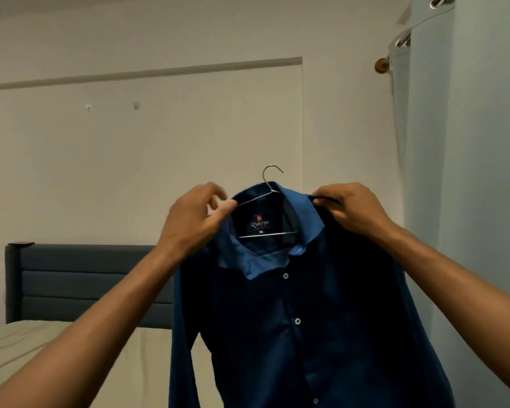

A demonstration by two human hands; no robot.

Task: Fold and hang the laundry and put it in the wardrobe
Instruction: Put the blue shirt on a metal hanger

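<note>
Both bare forearms are reaching forward and upward, converging toward the centre of view. The left hand (196, 216) is curling its fingers, thumb and forefinger pinching at chest height. The right hand (352, 209) is held level with it, knuckles up, fingers bent and gripping. The hands are staying apart.

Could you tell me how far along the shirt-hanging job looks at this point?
Done: the wire hanger is already inside the blue shirt. In hand: the left hand and right hand grip the shirt at the collar, settling it over the hanger. Left: carrying it to the wardrobe, which is not in view.
</note>
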